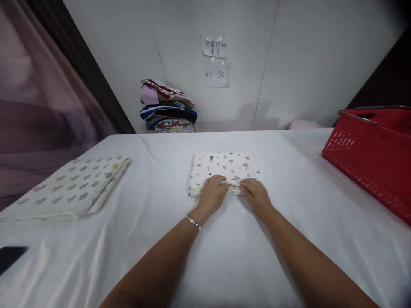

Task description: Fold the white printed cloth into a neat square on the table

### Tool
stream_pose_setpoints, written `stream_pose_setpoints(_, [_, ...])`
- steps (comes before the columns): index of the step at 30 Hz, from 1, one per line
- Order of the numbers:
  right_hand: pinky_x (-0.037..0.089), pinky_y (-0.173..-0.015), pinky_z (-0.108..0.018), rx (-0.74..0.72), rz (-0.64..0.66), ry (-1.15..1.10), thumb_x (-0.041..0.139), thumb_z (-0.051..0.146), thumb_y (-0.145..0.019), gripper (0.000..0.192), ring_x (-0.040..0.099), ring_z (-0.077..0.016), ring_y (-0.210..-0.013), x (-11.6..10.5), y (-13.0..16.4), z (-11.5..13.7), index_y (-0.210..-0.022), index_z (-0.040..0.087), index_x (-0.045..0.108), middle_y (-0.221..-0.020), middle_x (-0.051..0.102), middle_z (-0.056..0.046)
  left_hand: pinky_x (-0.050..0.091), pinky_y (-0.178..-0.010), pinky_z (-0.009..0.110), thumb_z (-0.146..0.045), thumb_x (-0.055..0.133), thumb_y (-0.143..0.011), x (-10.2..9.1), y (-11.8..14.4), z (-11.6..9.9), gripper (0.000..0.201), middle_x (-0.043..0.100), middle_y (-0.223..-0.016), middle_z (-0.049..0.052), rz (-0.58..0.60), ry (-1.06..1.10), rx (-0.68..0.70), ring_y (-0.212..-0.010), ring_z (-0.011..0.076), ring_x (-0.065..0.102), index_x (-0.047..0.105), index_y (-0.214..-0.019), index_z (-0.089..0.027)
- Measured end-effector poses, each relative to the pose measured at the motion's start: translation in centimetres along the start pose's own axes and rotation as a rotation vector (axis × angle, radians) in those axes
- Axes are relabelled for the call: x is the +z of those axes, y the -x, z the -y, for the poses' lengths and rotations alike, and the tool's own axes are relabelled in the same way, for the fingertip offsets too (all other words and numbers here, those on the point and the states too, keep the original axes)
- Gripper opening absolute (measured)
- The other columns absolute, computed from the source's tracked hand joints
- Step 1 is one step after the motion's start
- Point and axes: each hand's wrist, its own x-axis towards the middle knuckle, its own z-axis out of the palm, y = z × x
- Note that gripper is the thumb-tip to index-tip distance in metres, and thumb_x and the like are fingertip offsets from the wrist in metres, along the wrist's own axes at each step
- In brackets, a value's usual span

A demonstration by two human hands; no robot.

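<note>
A white cloth with small printed figures (224, 164) lies folded into a layered rectangle in the middle of the table. At its near edge, my left hand (213, 191) pinches the upper layer between thumb and fingers. A silver bracelet (193, 222) circles that wrist. My right hand (256, 193) grips the same near edge a little to the right, fingers curled and thumb against the fabric. Between the two hands the edge is slightly raised, and the lower layers show beneath it.
Another folded cloth with grey leaf-like prints (73, 184) lies left on the white tablecloth (154, 256). A red basket (372, 149) stands right. A dark flat object (11, 256) sits at the left edge. Behind the table are stacked fabrics (168, 107) and wall notes (215, 73).
</note>
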Motion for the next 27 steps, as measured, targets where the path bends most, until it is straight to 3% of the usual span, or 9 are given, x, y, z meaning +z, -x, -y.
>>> stream_pose_setpoints(6, [0.041, -0.082, -0.035, 0.007, 0.003, 0.003, 0.042, 0.027, -0.089, 0.024, 0.057, -0.0200, -0.093, -0.08, -0.01, 0.24, -0.092, 0.023, 0.066, -0.098, 0.066, -0.005, 0.039, -0.085, 0.038, -0.022, 0.054, -0.085, 0.26, -0.14, 0.11, 0.010, 0.056, -0.110, 0.005, 0.037, -0.030, -0.033, -0.109, 0.0224, 0.045, 0.063, -0.088, -0.021])
stream_pose_setpoints(12, [0.041, -0.082, -0.035, -0.010, -0.010, 0.010, 0.042, 0.027, -0.089, 0.025, 0.058, -0.0197, -0.092, 0.03, 0.03, 0.15, -0.092, 0.023, 0.066, -0.098, 0.067, -0.005, 0.040, -0.081, 0.035, -0.014, 0.049, -0.086, 0.19, -0.32, -0.05, 0.015, 0.057, -0.105, 0.004, 0.025, -0.051, -0.004, -0.105, 0.0199, 0.047, 0.061, -0.080, -0.021])
stream_pose_setpoints(27, [0.042, -0.084, -0.037, -0.080, 0.070, 0.030, 0.050, 0.022, -0.083, 0.021, 0.056, -0.0204, -0.094, -0.70, 0.12, 0.59, -0.099, 0.023, 0.064, -0.101, 0.064, -0.006, 0.041, -0.084, 0.035, -0.015, 0.043, -0.088, 0.45, -0.11, 0.13, 0.017, 0.060, -0.099, 0.004, -0.012, 0.034, 0.020, -0.097, 0.0184, 0.050, 0.059, -0.086, -0.019])
